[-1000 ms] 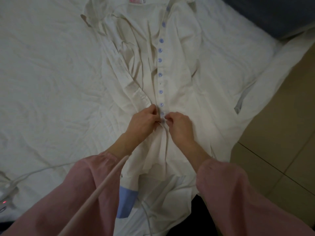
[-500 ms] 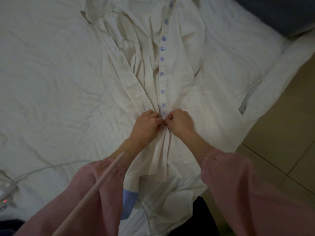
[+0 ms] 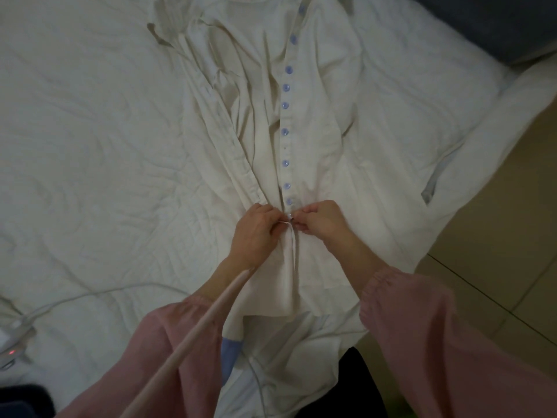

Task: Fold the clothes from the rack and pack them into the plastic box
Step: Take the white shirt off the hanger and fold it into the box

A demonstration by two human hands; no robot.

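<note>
Cream shirt [image 3: 316, 116] lies flat, front up, on the white bed sheet [image 3: 90, 146]: collar far, hem near. On the front placket the left hand [image 3: 256, 233] and right hand [image 3: 324, 224] meet, each pinching a shirt edge just near of the closest lilac button [image 3: 288, 202]. White cable [image 3: 90, 294] runs near left.

I stand before a bed [image 3: 90, 152] covered with a wrinkled white sheet. A thin white cable [image 3: 99, 292] lies across it at my left and runs to a small white device [image 3: 15, 342] with a red light, maybe a charger. At my right is a beige tiled floor [image 3: 497, 236]. A dark blue cloth [image 3: 497, 22] lies at the far right corner.
</note>
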